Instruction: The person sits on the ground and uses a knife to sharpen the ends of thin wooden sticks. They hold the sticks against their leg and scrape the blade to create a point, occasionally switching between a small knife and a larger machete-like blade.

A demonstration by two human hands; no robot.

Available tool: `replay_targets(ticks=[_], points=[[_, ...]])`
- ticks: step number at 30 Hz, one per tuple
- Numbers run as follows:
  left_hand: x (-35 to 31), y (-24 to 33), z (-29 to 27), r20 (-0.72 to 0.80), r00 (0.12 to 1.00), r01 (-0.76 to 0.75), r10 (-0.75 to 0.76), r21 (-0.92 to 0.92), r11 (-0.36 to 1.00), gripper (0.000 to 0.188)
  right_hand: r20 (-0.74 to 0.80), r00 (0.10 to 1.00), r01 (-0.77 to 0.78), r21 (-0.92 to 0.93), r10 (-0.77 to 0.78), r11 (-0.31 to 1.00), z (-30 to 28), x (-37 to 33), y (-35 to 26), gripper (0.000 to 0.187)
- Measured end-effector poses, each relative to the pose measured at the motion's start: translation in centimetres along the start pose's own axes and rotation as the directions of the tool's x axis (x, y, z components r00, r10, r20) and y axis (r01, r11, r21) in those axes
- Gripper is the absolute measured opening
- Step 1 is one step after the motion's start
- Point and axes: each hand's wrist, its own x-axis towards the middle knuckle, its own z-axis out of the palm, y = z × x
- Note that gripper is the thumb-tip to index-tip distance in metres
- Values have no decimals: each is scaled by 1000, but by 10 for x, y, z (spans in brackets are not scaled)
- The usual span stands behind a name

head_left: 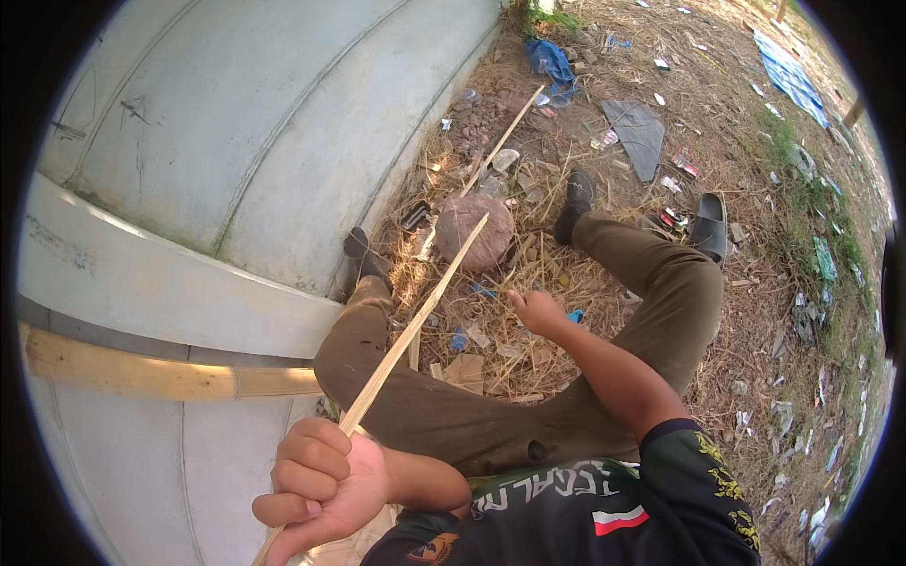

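My left hand (321,481) is closed in a fist around a long, pale split bamboo strip (406,340). The strip slants up and away from the fist, and its far tip shows over a round reddish-brown block (472,247) between my feet; whether it touches the block I cannot tell. My right hand (540,313) is held above the ground in front of my lap, nearer to me than the block. Its fingers are curled closed, and whatever they may grip is too small to make out. Beyond the block, a second pale strip (510,132) slants away over the ground.
A pale panelled wall (283,141) rises on the left, with a bamboo pole (170,368) along it. Dry straw and litter cover the ground. A blue plastic bag (552,64), a grey flat piece (637,137) and a dark slipper (708,229) lie farther out.
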Motion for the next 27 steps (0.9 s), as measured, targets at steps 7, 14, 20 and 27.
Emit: replay_targets(ticks=[7,14,20,27], points=[[4,0,-11,79,997,6,-3,-38,999,60,464,852,-512,647,242,565,15,-26,-62,58],[1,-5,-14,213,977,5,0,-24,1000,66,171,977,-205,566,129,798,-84,-95,-82,53],[-9,-28,-3,303,951,-39,58,-68,997,71,-329,922,387,746,-206,542,-162,-206,-118,52],[-2,-27,4,375,925,35,67,-258,965,73,-513,774,632,660,-371,406,-61,-201,-106,49]])
